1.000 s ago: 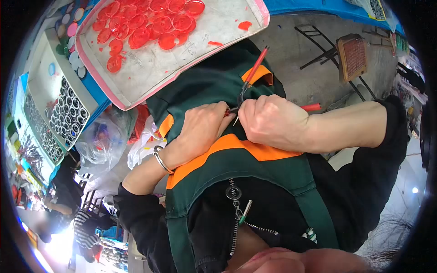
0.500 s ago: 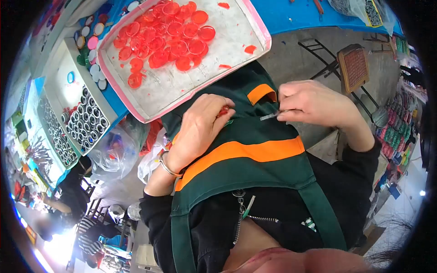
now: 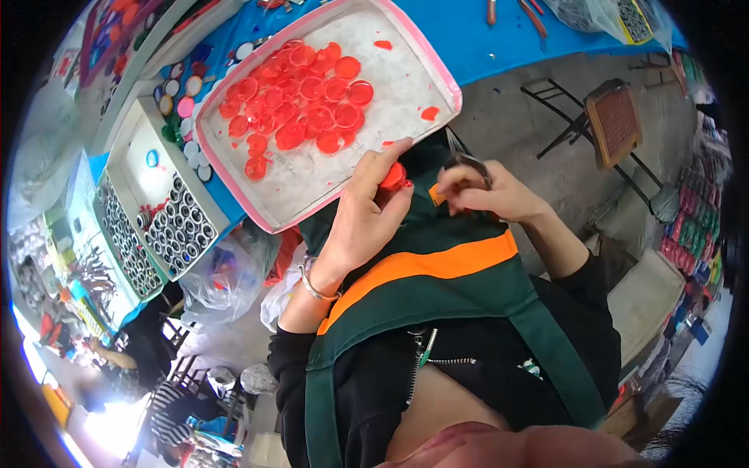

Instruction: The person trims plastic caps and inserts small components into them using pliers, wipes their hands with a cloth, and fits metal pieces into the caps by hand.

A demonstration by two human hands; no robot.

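My left hand holds a small red plastic cap between thumb and fingers, at the near rim of the pink-edged tray. Many red caps lie piled in that tray. My right hand is closed around a pair of scissors; only the dark handle loops show above the fingers, over my green and orange apron. The two hands are close together, a few centimetres apart.
A grey box with rows of round tubes and coloured lids stands left of the tray on the blue table. Clear plastic bags hang below it. A folding stool stands on the concrete floor to the right. Another person is at lower left.
My left hand has risen to the tray's near rim with the red cap. My right hand has drawn in toward it, turning the scissors so the handle loops show.
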